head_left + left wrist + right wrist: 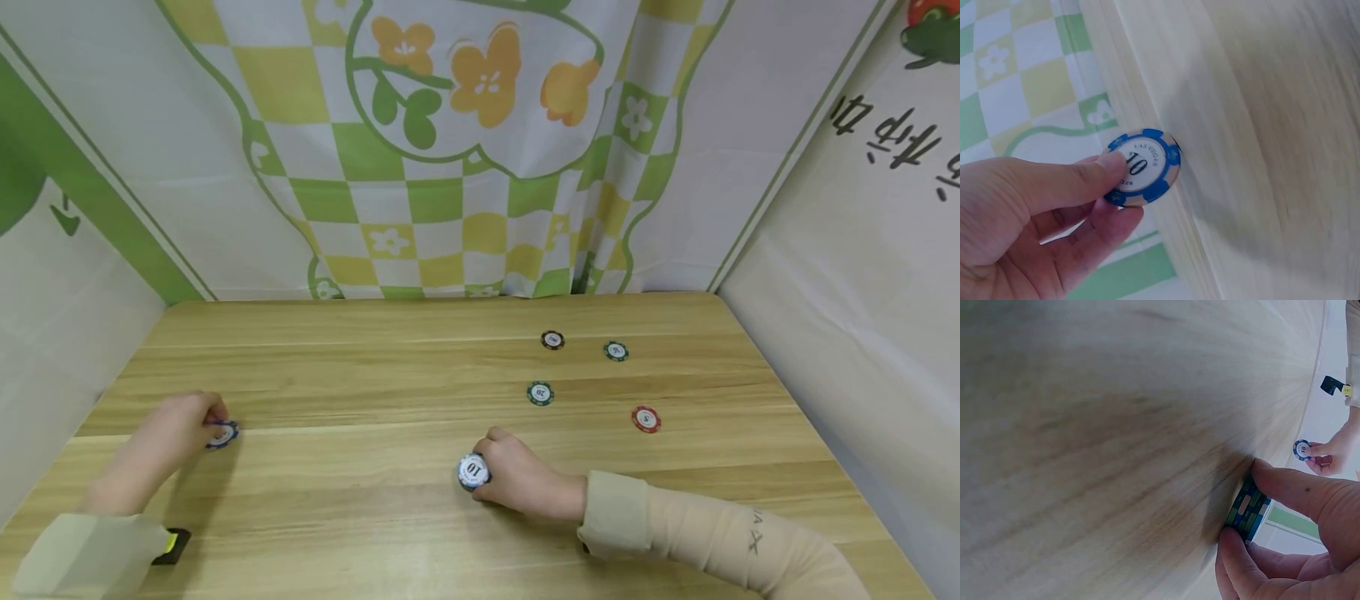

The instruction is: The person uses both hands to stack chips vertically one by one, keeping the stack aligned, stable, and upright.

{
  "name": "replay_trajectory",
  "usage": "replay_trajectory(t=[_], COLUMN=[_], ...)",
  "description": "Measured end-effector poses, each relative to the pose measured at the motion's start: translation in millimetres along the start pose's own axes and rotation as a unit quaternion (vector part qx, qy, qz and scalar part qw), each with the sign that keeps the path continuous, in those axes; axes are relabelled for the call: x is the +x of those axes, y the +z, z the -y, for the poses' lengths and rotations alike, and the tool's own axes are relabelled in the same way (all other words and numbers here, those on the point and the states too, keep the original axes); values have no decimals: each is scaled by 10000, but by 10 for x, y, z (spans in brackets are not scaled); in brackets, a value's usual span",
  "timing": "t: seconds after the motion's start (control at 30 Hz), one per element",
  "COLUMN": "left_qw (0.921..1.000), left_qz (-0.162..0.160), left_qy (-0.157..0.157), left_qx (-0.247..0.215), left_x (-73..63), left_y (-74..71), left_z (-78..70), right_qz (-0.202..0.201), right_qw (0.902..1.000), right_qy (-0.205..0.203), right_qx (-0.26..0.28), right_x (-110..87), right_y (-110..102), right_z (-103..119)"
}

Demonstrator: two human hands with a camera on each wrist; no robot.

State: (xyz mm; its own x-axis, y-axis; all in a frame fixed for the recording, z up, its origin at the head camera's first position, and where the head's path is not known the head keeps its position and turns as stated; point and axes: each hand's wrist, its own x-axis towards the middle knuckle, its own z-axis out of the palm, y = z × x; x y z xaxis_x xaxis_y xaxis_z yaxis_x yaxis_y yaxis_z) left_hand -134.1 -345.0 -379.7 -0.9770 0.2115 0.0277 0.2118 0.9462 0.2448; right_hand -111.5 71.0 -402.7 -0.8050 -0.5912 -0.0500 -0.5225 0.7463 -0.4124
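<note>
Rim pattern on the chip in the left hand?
Alternating blue and pale beige blocks ring the chip; shows best in the left wrist view.

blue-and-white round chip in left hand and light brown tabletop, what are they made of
Blue-and-white round chip: probably plastic or clay composite, smooth and matte, judging by its crisp colour blocks and dull face. Light brown tabletop: wood or laminate, satin; streaky grain and soft sheen suit either.

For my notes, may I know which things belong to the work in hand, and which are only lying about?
Work in hand, apparently:
blue chip, in left grip
chip stack, in right grip

Lying about, untouched:
red chip
nearer green chip
farther green chip
dark chip
</note>
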Motion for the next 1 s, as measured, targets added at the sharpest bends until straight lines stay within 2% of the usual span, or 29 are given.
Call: replay_trajectory(t=[0.23,0.37,0.57,0.83,1.0], left_qw=[10000,9997,9982,9921,9890], left_qz=[42,-66,-264,-654,-717], left_qy=[76,199,499,996,1223], left_qx=[39,113,209,403,423], left_x=[11,8,15,30,43], left_y=[-14,-9,-11,-18,-16], left_z=[-174,-284,-487,-778,-931], right_qz=[12,19,39,-14,-4], right_qw=[10000,9999,10000,10000,10000], right_qy=[16,10,29,-20,-10], right_qx=[72,116,87,26,30], right_x=[-1,-2,-3,4,8], right_y=[-1,-3,5,11,15], right_z=[-3,-4,-7,-12,-18])
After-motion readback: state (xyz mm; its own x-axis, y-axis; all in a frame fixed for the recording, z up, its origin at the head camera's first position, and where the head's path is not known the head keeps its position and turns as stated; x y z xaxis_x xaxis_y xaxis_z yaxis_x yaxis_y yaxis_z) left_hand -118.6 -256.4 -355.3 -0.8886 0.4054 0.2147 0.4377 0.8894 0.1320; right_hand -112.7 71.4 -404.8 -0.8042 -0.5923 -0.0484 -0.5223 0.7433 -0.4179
